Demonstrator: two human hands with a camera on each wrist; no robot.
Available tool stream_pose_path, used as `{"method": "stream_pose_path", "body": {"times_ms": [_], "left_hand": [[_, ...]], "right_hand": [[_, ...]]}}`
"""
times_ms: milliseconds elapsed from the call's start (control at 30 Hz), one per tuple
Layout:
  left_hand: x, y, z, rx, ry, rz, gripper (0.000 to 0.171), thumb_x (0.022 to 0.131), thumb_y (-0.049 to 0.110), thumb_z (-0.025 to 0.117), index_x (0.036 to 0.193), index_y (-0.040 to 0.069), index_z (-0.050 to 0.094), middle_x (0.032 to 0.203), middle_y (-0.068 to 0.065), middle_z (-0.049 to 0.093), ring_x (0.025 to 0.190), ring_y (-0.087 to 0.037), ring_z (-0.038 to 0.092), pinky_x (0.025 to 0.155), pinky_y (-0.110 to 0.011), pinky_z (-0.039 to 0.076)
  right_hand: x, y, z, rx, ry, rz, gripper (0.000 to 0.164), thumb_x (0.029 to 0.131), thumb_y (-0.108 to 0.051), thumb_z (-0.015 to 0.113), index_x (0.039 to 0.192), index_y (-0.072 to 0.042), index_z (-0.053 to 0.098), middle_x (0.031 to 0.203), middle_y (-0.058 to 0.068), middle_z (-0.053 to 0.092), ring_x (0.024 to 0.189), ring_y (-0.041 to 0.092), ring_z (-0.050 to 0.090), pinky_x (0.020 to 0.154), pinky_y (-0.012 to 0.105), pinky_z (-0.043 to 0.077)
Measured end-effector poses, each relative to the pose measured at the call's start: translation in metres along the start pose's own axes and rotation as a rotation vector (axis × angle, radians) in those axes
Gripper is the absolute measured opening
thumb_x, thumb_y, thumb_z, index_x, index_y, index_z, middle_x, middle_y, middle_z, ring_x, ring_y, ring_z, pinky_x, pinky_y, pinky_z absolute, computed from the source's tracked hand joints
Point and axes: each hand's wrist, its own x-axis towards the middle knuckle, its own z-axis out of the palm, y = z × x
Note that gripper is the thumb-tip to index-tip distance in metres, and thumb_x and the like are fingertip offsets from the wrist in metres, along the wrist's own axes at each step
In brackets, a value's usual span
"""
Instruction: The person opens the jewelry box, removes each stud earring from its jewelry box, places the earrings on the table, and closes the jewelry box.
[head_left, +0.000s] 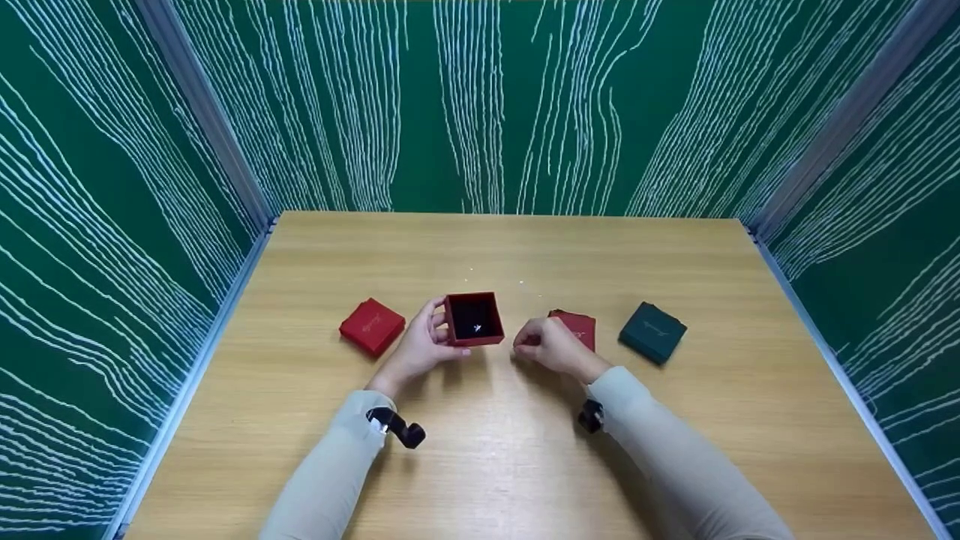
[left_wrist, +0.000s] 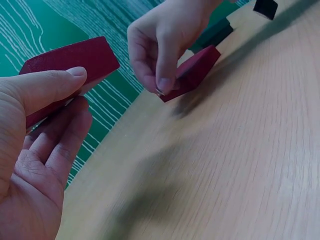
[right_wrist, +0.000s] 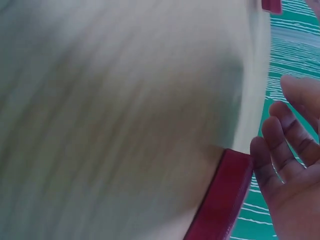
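Observation:
My left hand (head_left: 424, 341) grips a dark red box (head_left: 499, 341) whose open top faces the head view, thumb along one side and fingers round the other. On its black inside lies a small silvery star-like piece (head_left: 477, 328). My right hand (head_left: 551, 345) is to the right of the box, thumb and fingertips brought together. In the left wrist view they pinch a tiny shiny piece (left_wrist: 159, 92), too small to make out its kind. Partly behind this hand lies a dark red box lid (head_left: 581, 327) with pale lettering.
A brighter red lettered box (head_left: 373, 328) lies left of my left hand; a dark green lettered box (head_left: 652, 332) is at the right. Several tiny glinting bits, one a white speck (head_left: 521, 282), dot the wooden table (head_left: 495, 465) beyond the hands. Green white-lined walls (head_left: 412, 112) enclose the table.

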Motion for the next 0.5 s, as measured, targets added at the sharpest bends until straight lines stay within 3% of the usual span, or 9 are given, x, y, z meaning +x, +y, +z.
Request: {"method": "stream_pose_path", "body": {"times_ms": [233, 500], "left_hand": [[0.0, 0.002, 0.0, -0.026, 0.001, 0.006, 0.101, 0.08, -0.021, 0.081, 0.165, -0.002, 0.028, 0.15, -0.032, 0.06, 0.123, -0.033, 0.074, 0.098, -0.03, 0.064], [0.001, 0.001, -0.001, -0.021, 0.0, 0.011, 0.1, 0.081, -0.02, 0.081, 0.164, -0.002, 0.029, 0.149, -0.032, 0.06, 0.123, -0.035, 0.074, 0.098, -0.03, 0.065]], "right_hand": [[0.0, 0.001, 0.01, -0.162, -0.03, -0.079, 0.004, 0.097, -0.008, 0.08, 0.095, -0.006, 0.083, 0.096, 0.007, 0.08, 0.095, 0.024, 0.075, 0.09, 0.045, 0.064], [0.0, 0.002, 0.016, -0.265, -0.043, -0.122, 0.006, 0.095, -0.004, 0.079, 0.093, -0.006, 0.084, 0.093, 0.008, 0.079, 0.094, 0.027, 0.073, 0.091, 0.046, 0.063]]}}
